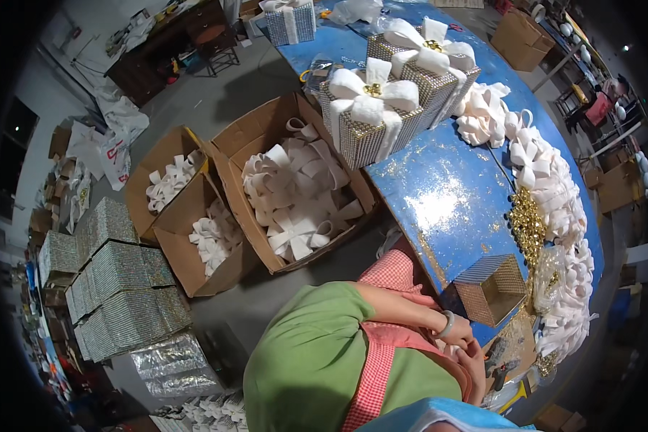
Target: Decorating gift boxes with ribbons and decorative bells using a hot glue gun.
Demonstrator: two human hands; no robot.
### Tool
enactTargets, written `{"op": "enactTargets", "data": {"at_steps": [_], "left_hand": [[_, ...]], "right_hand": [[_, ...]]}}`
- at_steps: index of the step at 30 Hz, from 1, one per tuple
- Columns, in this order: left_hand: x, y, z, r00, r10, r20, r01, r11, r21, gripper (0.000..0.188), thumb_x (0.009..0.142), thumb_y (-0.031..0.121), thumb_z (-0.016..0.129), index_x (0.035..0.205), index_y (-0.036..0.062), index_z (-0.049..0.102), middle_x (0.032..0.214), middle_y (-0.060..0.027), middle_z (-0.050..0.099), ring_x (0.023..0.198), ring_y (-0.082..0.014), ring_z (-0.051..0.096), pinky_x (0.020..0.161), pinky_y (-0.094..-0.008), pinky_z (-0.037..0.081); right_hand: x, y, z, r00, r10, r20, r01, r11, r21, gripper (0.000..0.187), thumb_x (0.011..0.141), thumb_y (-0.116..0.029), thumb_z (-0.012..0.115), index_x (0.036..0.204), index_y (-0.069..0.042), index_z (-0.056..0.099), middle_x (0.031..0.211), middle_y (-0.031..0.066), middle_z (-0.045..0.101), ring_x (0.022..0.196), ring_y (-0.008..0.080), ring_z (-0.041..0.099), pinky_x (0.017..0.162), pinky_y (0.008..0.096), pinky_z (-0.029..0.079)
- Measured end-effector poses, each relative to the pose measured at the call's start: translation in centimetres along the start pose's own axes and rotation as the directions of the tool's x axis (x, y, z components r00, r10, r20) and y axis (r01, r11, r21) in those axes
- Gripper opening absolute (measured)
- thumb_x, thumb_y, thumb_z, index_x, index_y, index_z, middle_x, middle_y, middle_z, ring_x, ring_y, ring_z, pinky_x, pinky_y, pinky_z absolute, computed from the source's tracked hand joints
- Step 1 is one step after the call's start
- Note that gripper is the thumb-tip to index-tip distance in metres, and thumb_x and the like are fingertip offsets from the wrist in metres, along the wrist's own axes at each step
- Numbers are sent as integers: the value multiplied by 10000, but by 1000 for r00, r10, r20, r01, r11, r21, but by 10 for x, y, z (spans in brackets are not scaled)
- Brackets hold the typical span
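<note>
Close in front of my body, at the table's near edge, my left hand [455, 328], with a bracelet on its wrist, meets my right hand [474, 366]. The fingers of both hands are bent together around a small pale piece, largely hidden by them, whose kind I cannot make out. Just beyond my left hand, an open glittery box [475, 297] lies on its side on the blue table [417, 194]. A dark-handled tool [498, 369] rests on a brown board beside my right hand.
White fabric bows [554, 194] are heaped along the table's right side, next to gold beads [527, 229]. Finished gift boxes with bows [374, 108] stand at the far end. Left of me are cardboard cartons [227, 169] of bows and stacked glittery boxes [119, 266].
</note>
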State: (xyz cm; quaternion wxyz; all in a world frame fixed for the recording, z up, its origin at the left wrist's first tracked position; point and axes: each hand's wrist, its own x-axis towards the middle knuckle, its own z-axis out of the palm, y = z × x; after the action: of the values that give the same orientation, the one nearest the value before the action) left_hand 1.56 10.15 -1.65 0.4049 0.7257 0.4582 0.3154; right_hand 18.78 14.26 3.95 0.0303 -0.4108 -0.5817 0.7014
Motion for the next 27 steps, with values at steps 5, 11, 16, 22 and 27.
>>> {"op": "enactTargets", "data": {"at_steps": [5,11,16,22,27], "left_hand": [[-1,-8,-16,999,-50,-10,50,998,-47,314,731,370,591,771,66,659,701,-136,640,676,-317,618,612,-414,474],[-11,-38,-26,997,-18,80,30,987,-156,323,680,344,657,826,56,648,783,-108,654,742,-260,627,652,-366,481],[-16,-46,-22,996,-52,-72,38,982,-184,309,684,344,646,816,65,658,783,-120,655,747,-277,627,661,-371,484],[-49,-67,-47,981,-165,-98,132,951,-280,243,756,282,602,854,64,644,813,-115,658,766,-272,632,674,-372,482],[-173,-109,-145,946,-297,130,281,951,128,228,801,271,555,855,62,628,806,-125,645,718,-278,610,643,-397,456]], "right_hand": [[8,-6,8,1000,26,14,-22,974,-227,61,788,-33,625,837,-27,589,763,-24,592,661,38,518,586,188,393],[1,-6,8,994,72,-84,-81,991,-105,42,849,-70,573,860,-31,587,786,-10,603,685,45,533,598,192,402],[19,-18,31,985,158,66,-156,987,-48,219,848,-84,558,1059,-28,556,858,18,626,716,70,570,634,208,450],[55,-24,32,955,267,131,-239,950,-199,155,842,-74,575,983,-19,607,757,10,633,622,70,571,563,204,442],[75,-26,27,919,348,185,-332,937,-112,157,847,-102,595,978,-21,623,724,0,627,593,57,557,549,195,428]]}}
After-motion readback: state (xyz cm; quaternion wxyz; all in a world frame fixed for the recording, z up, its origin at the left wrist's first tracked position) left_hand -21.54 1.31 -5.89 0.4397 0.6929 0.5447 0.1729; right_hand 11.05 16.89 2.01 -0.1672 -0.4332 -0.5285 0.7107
